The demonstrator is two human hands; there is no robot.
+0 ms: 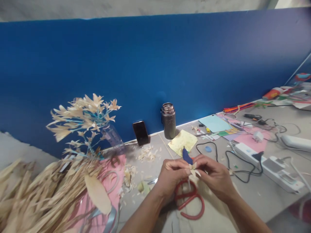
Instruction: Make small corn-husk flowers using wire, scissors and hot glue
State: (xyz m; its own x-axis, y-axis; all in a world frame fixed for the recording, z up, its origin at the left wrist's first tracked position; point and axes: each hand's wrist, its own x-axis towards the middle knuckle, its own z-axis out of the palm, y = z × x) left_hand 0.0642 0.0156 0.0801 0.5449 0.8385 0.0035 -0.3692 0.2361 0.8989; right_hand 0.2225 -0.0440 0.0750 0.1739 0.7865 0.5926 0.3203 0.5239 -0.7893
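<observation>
Both hands meet above the tabletop around a small pale flower (pixel 193 170) with pointed petals that look like dried husk. My left hand (pixel 172 174) is closed, its fingertips pinching the flower from the left side. From the right, my right hand (pixel 215 176) closes thumb and fingers on its petals. Just behind the fingertips lies a blue glue gun (pixel 187 157), partly covered by the hands. Red-handled scissors (pixel 202 204) rest below the flower; their blades are hidden.
Dried husks (pixel 46 197) pile up at left beside a clear vase (pixel 113 137) of husk flowers. An open flask (pixel 169 123) and a phone (pixel 140 132) stand by the blue partition. A power strip (pixel 269 168), cords and coloured papers lie at right.
</observation>
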